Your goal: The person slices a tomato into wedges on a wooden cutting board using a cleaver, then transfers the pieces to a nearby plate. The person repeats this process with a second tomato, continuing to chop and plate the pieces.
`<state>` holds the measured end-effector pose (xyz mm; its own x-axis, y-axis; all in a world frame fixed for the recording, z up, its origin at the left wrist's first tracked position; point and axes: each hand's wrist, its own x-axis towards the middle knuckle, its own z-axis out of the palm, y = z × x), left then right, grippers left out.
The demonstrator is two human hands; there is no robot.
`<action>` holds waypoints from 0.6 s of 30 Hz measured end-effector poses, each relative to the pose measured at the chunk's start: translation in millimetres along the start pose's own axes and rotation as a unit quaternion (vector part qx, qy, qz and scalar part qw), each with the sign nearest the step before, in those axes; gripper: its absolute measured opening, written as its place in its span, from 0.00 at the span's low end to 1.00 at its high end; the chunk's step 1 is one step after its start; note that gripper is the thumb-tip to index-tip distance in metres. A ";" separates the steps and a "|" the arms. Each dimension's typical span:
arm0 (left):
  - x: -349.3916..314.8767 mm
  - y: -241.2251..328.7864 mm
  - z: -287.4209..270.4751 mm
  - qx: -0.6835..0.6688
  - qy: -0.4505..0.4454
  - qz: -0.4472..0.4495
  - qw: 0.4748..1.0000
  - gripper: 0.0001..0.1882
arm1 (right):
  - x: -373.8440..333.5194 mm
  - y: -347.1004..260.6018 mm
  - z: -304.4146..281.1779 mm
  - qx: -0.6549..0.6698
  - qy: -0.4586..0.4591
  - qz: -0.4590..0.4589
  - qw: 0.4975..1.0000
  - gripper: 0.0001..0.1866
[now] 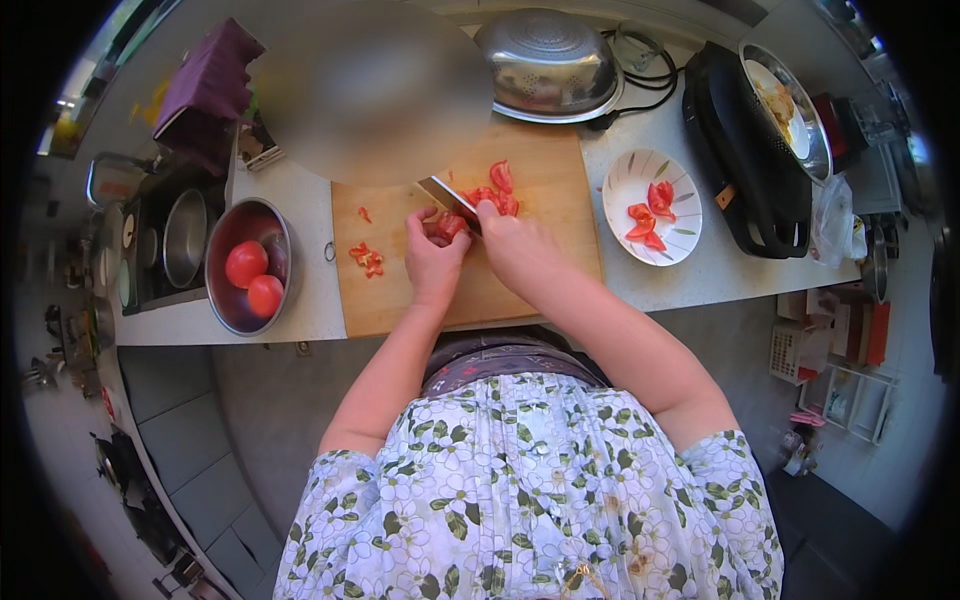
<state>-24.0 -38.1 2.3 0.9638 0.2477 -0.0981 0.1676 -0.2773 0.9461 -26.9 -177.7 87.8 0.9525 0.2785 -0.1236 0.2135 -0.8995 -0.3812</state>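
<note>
Red tomato flesh under the blade: we count the cutting as partly done. Cut wedges (501, 178) lie on the wooden board (385, 308) beyond the knife (448, 195), and several more pieces (640, 222) sit on the white plate (662, 170) to the right. Small red scraps (368, 262) lie apart on the board's left side. Left to do, by our reckoning: the tomato piece (452, 226) in hand, plus two whole tomatoes (246, 263) in the metal bowl (222, 306), uncut.

We note the piece in hand resting on the board, just beside the blade; glossy, red, rounded on its near side. Left hand (432, 262): fingers curled and clamped on it. Right hand (520, 250): fingers closed on the knife, though the grip hides the handle, so we cannot tell how each finger sits. We cannot judge the cut's depth either. Whole tomatoes look smooth and plump; plated pieces look wet and irregular.
</note>
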 end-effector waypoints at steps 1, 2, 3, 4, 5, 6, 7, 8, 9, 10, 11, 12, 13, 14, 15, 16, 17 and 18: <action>1.4 -0.6 -2.0 0.007 0.006 -0.001 1.000 0.27 | -1.4 -0.4 1.5 0.003 -0.002 -0.004 1.000 0.09; 1.7 -3.0 -3.7 0.014 0.012 -0.003 1.000 0.27 | -6.9 -0.4 4.8 0.005 -0.004 -0.007 1.000 0.09; 2.1 -4.0 -6.1 0.020 0.018 -0.004 1.000 0.28 | -13.3 0.0 7.7 0.007 -0.007 -0.011 1.000 0.09; 2.0 -3.1 -8.3 0.009 0.018 -0.012 1.000 0.27 | -24.0 6.8 10.5 0.004 -0.013 -0.003 1.000 0.09; -0.1 -0.4 -11.1 -0.001 0.016 -0.022 1.000 0.27 | -40.0 17.8 12.3 0.000 -0.020 0.008 1.000 0.09; -0.6 1.8 -13.5 -0.012 0.015 -0.033 0.999 0.27 | -48.0 25.6 12.5 -0.004 -0.028 0.018 0.999 0.09; -1.5 1.6 -16.5 0.015 0.002 -0.026 1.000 0.28 | -47.3 28.2 9.3 0.006 -0.037 0.029 0.999 0.10; 1.1 2.6 -19.2 0.040 -0.009 -0.017 0.999 0.28 | -39.6 30.6 0.5 0.015 -0.044 0.037 0.998 0.11; 2.2 3.7 -22.0 0.065 -0.019 -0.009 0.998 0.28 | -34.7 31.5 -3.9 0.023 -0.051 0.045 0.997 0.12; 5.6 8.4 -23.5 0.085 -0.040 -0.011 0.996 0.29 | -29.5 32.7 -3.6 0.025 -0.036 0.049 0.998 0.12; 8.7 13.3 -25.0 0.105 -0.061 -0.013 0.993 0.30 | -24.2 34.0 -1.1 0.028 -0.021 0.053 0.998 0.12; 12.1 16.4 -25.7 0.125 -0.082 -0.015 0.989 0.30 | -19.6 34.8 -0.9 0.031 -0.006 0.057 0.998 0.13; 14.3 15.5 -26.6 0.118 -0.087 -0.015 0.989 0.31 | -19.6 34.7 -2.1 0.039 0.012 0.060 0.997 0.13; 17.9 14.7 -26.7 0.111 -0.092 -0.014 0.990 0.31 | -22.7 35.3 -4.8 0.048 0.030 0.062 0.996 0.13; 21.5 13.7 -26.5 0.103 -0.097 -0.013 0.990 0.31 | -26.2 36.6 -7.2 0.057 0.048 0.065 0.995 0.13; 24.1 12.2 -26.1 0.061 -0.094 -0.017 0.994 0.30 | -30.4 39.1 -9.2 0.062 0.049 0.064 0.995 0.13; 26.7 10.4 -25.5 0.018 -0.091 -0.020 0.995 0.29 | -35.0 42.6 -11.4 0.068 0.049 0.062 0.995 0.13; 27.9 9.0 -25.6 -0.025 -0.088 -0.024 0.996 0.29 | -39.4 45.0 -12.5 0.074 0.049 0.061 0.994 0.13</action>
<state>-1.0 -9.9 16.0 0.9772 0.0918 -0.1912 0.2073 -0.2221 0.9527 -52.1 -233.4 86.9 0.9875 0.1291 -0.0900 0.0673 -0.8632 -0.5004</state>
